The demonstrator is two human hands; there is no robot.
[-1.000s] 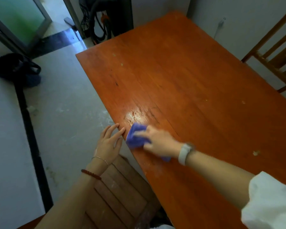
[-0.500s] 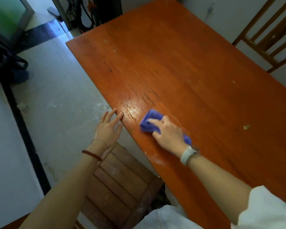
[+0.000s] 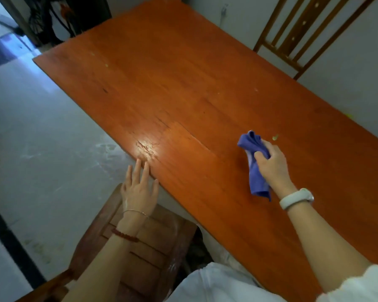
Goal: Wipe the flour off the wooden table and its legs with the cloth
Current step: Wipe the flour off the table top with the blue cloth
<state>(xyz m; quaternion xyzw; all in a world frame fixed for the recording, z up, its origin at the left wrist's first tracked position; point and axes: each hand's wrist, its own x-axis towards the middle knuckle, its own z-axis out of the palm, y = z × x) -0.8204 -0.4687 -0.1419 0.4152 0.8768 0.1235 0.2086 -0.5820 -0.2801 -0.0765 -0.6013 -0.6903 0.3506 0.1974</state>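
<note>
The orange-brown wooden table (image 3: pixel 183 83) runs from the near right to the far left. My right hand (image 3: pixel 271 164) grips a bunched blue cloth (image 3: pixel 254 162) over the table's middle, and one end of the cloth hangs down by my wrist. A pale speck (image 3: pixel 275 137) lies just beyond the cloth. My left hand (image 3: pixel 140 188) lies flat with straight fingers, its fingertips touching the table's left edge beside a shiny worn patch (image 3: pixel 146 147). The table legs are out of sight.
A wooden stool (image 3: pixel 144 240) with whitish smears stands below my left arm, by the table's edge. White flour marks (image 3: pixel 105 149) dust the grey floor on the left. A wooden chair (image 3: pixel 297 35) leans by the wall at the far right. Dark cables (image 3: pixel 46 20) sit at the back left.
My right hand has carried the cloth from the left edge by the worn patch out to the table's middle, and the cloth now looks bunched. My left hand stays at the edge.
</note>
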